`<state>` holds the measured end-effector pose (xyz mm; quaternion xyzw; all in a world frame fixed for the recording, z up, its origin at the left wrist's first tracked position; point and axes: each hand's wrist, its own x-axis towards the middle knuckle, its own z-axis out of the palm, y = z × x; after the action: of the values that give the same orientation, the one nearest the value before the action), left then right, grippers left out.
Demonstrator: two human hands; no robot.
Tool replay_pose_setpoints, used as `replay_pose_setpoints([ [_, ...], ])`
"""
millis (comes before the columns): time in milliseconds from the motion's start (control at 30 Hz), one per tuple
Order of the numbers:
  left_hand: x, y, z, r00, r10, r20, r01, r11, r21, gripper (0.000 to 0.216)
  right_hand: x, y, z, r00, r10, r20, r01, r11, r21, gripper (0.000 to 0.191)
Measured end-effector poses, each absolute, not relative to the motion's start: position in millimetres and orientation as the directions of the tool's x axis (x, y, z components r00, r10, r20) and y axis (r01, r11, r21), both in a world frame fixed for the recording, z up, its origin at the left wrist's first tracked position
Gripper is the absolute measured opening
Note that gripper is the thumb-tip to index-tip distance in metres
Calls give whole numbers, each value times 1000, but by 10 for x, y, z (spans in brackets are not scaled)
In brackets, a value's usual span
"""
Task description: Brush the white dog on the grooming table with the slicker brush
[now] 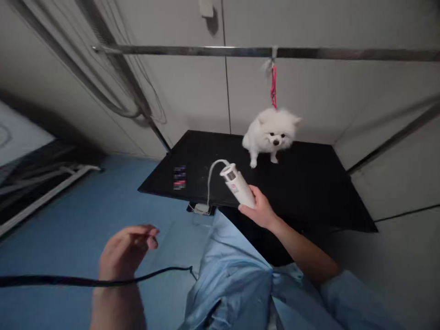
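My right hand [259, 208] is wrapped round the lower part of a white cylindrical handheld device [239, 186], held tilted over the table's front edge. A silvery band shows near its upper end. From that end a pale cord [209, 176] loops down to a small grey box [201, 208] at the table edge. My left hand [129, 250] is off to the left above the floor, fingers loosely bent, with nothing visible in them. A white fluffy dog [271, 135] sits at the back of the black table [309, 192], apart from both hands.
A pink lead [273, 87] runs from the dog up to a metal bar [172, 51] across the back. A black cable [68, 280] crosses before my left wrist. Walls stand behind and right. A white-framed object [48, 197] is on the blue floor at left.
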<state>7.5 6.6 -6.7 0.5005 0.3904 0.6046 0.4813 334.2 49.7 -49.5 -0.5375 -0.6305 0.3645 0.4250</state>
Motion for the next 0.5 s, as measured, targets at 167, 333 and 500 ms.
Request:
replay_pose_setpoints([
  [167, 435, 274, -320, 185, 979, 90, -22, -88, 996, 67, 3004, 507, -200, -267, 858, 438, 413, 513, -753, 73],
  [333, 746, 367, -330, 130, 957, 260, -221, -227, 948, 76, 2849, 475, -140, -297, 843, 449, 408, 537, -739, 77],
  [500, 961, 411, -171, -47, 953, 298, -286, -299, 910, 61, 2751, 403, -90, -456, 777, 434, 424, 619, -661, 78],
])
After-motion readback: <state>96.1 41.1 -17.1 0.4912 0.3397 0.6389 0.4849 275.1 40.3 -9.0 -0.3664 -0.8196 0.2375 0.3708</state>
